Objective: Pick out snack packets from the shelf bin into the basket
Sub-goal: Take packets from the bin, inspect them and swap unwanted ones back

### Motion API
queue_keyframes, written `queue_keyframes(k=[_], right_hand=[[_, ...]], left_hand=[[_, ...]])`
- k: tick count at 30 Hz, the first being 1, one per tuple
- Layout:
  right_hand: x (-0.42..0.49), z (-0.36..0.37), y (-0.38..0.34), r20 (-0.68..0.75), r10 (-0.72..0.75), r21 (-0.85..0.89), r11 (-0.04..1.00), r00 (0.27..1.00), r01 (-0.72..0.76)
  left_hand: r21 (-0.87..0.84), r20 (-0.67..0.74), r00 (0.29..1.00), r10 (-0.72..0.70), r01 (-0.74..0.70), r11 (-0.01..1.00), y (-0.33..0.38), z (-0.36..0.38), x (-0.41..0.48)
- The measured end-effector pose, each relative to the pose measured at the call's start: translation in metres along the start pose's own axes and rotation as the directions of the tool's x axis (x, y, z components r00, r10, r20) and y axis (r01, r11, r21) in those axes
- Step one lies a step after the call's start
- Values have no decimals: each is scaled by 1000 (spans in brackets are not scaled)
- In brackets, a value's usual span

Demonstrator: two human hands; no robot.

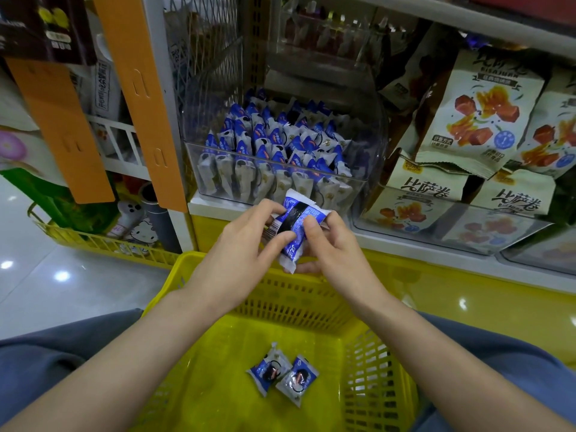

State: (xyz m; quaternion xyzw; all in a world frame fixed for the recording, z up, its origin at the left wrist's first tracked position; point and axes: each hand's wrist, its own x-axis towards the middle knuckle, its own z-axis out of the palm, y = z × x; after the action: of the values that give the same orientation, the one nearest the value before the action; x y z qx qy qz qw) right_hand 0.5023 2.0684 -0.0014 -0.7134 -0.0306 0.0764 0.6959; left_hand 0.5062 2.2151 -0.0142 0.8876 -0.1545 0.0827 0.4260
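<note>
Left hand (240,244), right hand (336,254) around crinkly packet (299,213)

Place: a shop, the snack aisle of a small store.
Shelving: white-edged shelf (436,247) on a yellow base, wire mesh divider (205,42) at one side.
Stock: clear shelf bin (280,164) packed with rows of identical blue-and-white snack packets (280,135); just beside it, stacked printed bags (477,110) (all one design) behind a clear front.
Display fittings: slotted orange hanging strips (143,98) down the upright.
Carrying gear: yellow plastic shopping basket (311,294) below the shelf.
Floor level: yellow wire rack (109,244) of goods at left.
Floor: glossy pale tiles (46,291), lights mirrored in them.
</note>
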Motion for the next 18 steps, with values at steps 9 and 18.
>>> queue_keyframes(k=[9, 18], right_hand=[[-3, 4, 12, -21, -83, -226, 971, 996, 76], [-5, 5, 12, 17, -190, -485, 857, 982, 174]], left_hand=[[447, 87, 995, 44, -79, 891, 3, -2, -2], [399, 27, 999, 47, -54, 915, 1, -1, 0]])
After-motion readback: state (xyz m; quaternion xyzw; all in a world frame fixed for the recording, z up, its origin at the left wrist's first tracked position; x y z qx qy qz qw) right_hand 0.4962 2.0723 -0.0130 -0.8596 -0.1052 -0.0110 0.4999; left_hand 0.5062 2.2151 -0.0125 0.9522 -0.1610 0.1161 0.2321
